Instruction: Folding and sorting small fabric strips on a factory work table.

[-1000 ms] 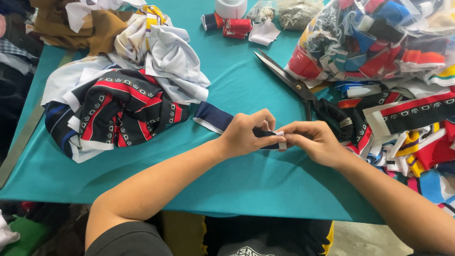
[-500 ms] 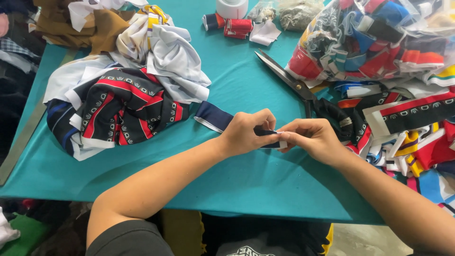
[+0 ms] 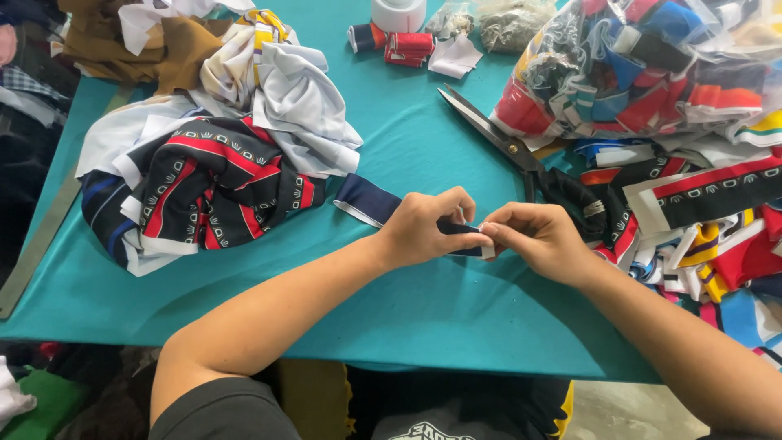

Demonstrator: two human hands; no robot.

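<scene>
A navy fabric strip with a white edge lies on the teal table, running from the cloth heap toward me. My left hand pinches its near end, fingers curled over it. Meeting it fingertip to fingertip, my right hand grips the same end, where a small white bit shows between the fingers. Most of the strip's end is hidden under both hands.
A heap of black, red and white garments sits at left. Large black scissors lie open just beyond my right hand. Piles and a clear bag of coloured fabric trims fill the right side. Thread spools stand at the back.
Both hands stay at the strip's end with only small finger movements. The strip has been drawn slightly through the fingers; nothing else moved.
</scene>
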